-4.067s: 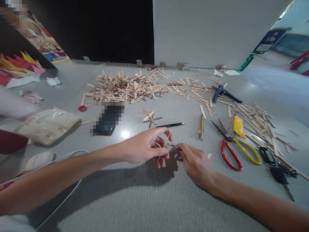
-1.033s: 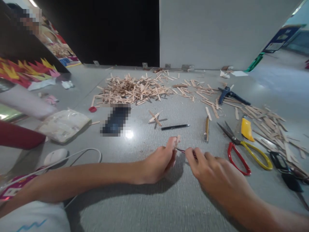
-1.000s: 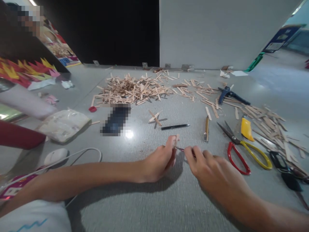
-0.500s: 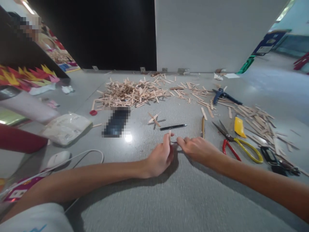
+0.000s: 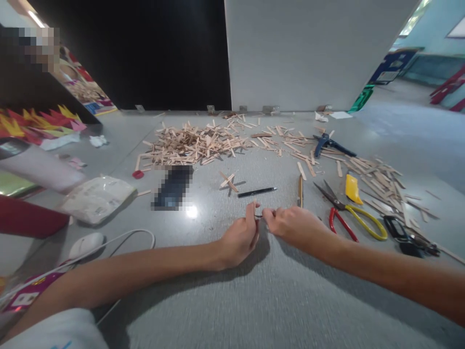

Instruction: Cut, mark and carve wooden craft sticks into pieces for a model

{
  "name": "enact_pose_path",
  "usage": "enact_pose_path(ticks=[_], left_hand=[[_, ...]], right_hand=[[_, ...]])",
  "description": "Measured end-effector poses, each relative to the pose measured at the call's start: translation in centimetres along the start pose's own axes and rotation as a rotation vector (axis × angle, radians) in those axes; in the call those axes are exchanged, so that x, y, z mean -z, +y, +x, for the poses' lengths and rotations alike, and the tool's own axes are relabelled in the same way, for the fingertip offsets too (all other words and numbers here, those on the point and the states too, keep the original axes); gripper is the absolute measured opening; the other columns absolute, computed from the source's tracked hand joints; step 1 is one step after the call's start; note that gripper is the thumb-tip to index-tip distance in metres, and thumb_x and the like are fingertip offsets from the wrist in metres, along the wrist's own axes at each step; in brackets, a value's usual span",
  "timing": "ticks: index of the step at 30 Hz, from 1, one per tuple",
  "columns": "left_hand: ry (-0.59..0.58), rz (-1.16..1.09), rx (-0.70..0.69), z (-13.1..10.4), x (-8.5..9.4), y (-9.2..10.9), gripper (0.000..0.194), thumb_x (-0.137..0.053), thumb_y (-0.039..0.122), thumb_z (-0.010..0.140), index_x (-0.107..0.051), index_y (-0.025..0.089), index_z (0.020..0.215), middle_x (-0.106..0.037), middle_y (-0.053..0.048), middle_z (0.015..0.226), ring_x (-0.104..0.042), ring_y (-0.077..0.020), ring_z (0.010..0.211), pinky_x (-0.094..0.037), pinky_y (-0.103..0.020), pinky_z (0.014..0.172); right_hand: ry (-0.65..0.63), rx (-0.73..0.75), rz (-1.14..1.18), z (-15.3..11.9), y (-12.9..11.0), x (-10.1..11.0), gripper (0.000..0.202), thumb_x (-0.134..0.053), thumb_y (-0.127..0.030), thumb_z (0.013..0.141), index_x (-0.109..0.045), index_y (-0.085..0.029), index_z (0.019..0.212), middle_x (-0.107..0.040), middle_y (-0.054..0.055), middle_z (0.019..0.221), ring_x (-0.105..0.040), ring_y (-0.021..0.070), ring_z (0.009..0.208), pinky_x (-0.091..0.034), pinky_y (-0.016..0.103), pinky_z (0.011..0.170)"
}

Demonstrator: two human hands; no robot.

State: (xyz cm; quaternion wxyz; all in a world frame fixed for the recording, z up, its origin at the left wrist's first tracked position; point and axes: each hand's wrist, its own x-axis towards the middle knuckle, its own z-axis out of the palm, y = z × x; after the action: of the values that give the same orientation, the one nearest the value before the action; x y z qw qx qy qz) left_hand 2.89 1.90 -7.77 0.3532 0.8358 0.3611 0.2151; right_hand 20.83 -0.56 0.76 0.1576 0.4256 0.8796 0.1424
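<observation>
My left hand (image 5: 241, 237) is closed, thumb and forefinger pinching a small wooden stick that is mostly hidden by the fingers. Close beside it, my right hand (image 5: 290, 223) is wrapped round a thin dark tool (image 5: 258, 216), whose slim end reaches across to the left fingers. Its exact kind is too small to make out. Just beyond the hands lies a black pen (image 5: 257, 192). Behind that, a few crossed wooden sticks (image 5: 228, 182) form a small star shape on the table.
A heap of wooden sticks (image 5: 196, 143) lies at the back, with more sticks (image 5: 385, 182) to the right. Scissors (image 5: 339, 206), a yellow-handled cutter (image 5: 352, 189) and blue pliers (image 5: 329, 143) lie right. A phone (image 5: 173, 188), plastic packet (image 5: 100, 198) and mouse (image 5: 86, 245) are left.
The view has shifted slightly, moving the scene a little left and down. Both hands stay close together, and the stick's pale tip at my left fingers shows less than before.
</observation>
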Motion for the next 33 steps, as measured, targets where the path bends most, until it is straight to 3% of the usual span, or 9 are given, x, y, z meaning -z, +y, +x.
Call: enact_pose_path(ticks=[3,9,14,19,24,29,33], left_hand=[[0.006,0.015,0.0,-0.1,-0.2,-0.1,0.053,-0.041,0.022,0.102,-0.024,0.011,0.151,-0.059,0.003,0.07,-0.057,-0.0183,0.054,-0.048,-0.03,0.057],[0.047,0.011,-0.004,-0.4,-0.2,0.1,0.054,-0.042,0.017,0.102,-0.022,0.015,0.152,-0.058,0.004,0.07,-0.056,-0.016,0.053,-0.048,-0.027,0.057],[0.0,0.014,0.015,-0.3,-0.1,0.1,0.057,-0.043,0.019,0.101,-0.022,0.012,0.153,-0.062,0.002,0.07,-0.056,-0.0179,0.051,-0.047,-0.03,0.056],[0.0,-0.012,0.039,-0.3,0.0,0.1,0.061,-0.048,0.017,0.098,-0.024,0.011,0.153,-0.064,0.001,0.073,-0.06,-0.0188,0.055,-0.051,-0.031,0.06],[-0.008,0.009,0.025,-0.4,0.0,0.2,0.054,-0.047,0.022,0.1,-0.031,0.012,0.15,-0.067,-0.003,0.076,-0.064,-0.0216,0.057,-0.048,-0.031,0.058],[0.01,0.026,0.0,-0.3,0.2,0.4,0.051,-0.044,0.015,0.099,-0.029,0.012,0.148,-0.065,0.0,0.073,-0.059,-0.0174,0.055,-0.044,-0.026,0.055],[0.008,0.029,-0.023,-0.5,0.1,0.3,0.053,-0.045,0.012,0.097,-0.03,0.014,0.148,-0.061,0.003,0.07,-0.055,-0.015,0.053,-0.041,-0.024,0.053]], right_hand=[[0.026,-0.06,-0.062,-0.3,-0.6,0.4,0.031,-0.052,0.01,0.085,-0.069,-0.01,0.101,-0.071,0.006,0.065,-0.064,0.0158,0.051,-0.025,0.028,0.044],[0.004,0.006,0.077,0.2,-0.3,0.3,0.019,-0.058,0.003,0.09,-0.068,-0.012,0.098,-0.071,0.004,0.063,-0.058,0.0132,0.047,-0.03,0.025,0.046],[0.011,-0.16,-0.022,0.2,-1.6,0.3,0.026,-0.052,0.007,0.089,-0.069,-0.008,0.1,-0.072,0.008,0.066,-0.062,0.0158,0.049,-0.029,0.026,0.044],[-0.015,-0.003,0.044,0.3,-0.7,0.8,0.023,-0.059,0.006,0.087,-0.069,-0.013,0.096,-0.071,0.004,0.064,-0.061,0.0143,0.048,-0.029,0.026,0.046],[0.019,-0.186,-0.084,-0.2,-2.5,2.0,0.029,-0.051,0.012,0.085,-0.071,-0.009,0.092,-0.07,0.008,0.063,-0.062,0.015,0.046,-0.02,0.027,0.041],[-0.043,-0.019,0.037,0.1,-0.8,0.8,0.028,-0.056,0.009,0.086,-0.069,-0.013,0.098,-0.076,0.005,0.069,-0.063,0.0151,0.05,-0.027,0.028,0.044],[-0.034,-0.029,0.003,-0.3,-1.1,1.1,0.03,-0.052,0.01,0.086,-0.07,-0.011,0.099,-0.075,0.007,0.069,-0.065,0.0169,0.051,-0.029,0.029,0.044]])
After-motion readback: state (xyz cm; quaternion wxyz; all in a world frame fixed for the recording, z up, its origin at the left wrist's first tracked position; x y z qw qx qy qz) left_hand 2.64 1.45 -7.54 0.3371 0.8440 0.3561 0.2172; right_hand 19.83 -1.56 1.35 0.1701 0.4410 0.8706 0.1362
